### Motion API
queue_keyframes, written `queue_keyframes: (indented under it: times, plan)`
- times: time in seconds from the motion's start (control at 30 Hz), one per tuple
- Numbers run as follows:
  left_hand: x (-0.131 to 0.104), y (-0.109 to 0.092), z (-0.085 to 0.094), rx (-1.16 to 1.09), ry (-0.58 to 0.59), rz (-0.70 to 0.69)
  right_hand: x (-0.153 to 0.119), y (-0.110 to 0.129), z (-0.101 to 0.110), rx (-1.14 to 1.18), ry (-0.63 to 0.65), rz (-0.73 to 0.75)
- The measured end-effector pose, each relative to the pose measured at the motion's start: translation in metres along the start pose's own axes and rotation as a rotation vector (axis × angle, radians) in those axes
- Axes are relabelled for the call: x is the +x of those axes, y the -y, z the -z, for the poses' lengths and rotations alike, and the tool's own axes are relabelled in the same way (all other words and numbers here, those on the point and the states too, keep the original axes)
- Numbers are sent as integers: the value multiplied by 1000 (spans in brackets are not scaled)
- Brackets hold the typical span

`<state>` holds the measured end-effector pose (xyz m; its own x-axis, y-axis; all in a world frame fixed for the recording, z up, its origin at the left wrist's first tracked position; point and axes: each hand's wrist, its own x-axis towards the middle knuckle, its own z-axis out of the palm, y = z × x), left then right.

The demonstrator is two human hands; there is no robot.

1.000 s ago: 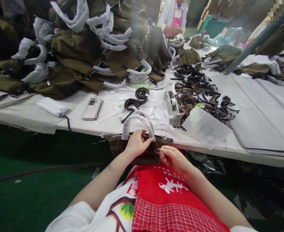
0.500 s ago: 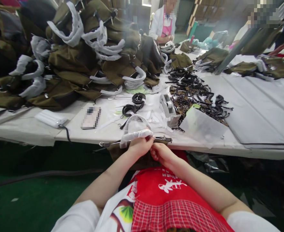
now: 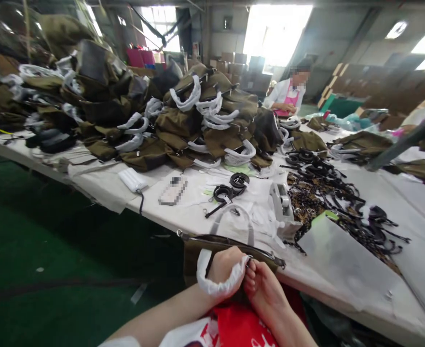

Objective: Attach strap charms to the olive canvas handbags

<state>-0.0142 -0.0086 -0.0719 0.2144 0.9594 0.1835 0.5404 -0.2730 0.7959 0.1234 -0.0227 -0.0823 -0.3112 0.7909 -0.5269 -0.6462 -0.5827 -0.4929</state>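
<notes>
An olive handbag with a zipped top hangs at the table's front edge, close to my body. Its near handle, wrapped in white padding, loops around my left hand. The left fingers are closed at that handle's right end. Pressed against them, my right hand is closed too, its fingers curled at the same spot; what they grip is hidden. Behind the zip stands the far handle, in a pale wrap. Two coiled black straps lie on the table beyond the bag.
A tall pile of olive bags covers the table's back left. Nearer are a phone and a white corded device. To the right lie a tape dispenser, heaped black straps and a translucent sheet. A co-worker stands behind.
The view has tilted up and swung left, so the table sits lower and further right. The near handle now hangs around my left hand, and the bag's zipped top shows more. Both hands stay together.
</notes>
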Motion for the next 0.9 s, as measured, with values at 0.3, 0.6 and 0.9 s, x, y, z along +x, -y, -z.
queue_keyframes:
  times: [0.3, 0.6, 0.9]
  plan:
    - [-5, -2, 7, -184, -122, 57, -2, 20, 12, -640, -83, 73]
    - [0, -2, 4, -354, -95, 173, -12, 16, 8, -734, -87, 288]
    - [-41, 3, 101, -289, 548, -58, -40, 95, -9, -1542, -356, 1057]
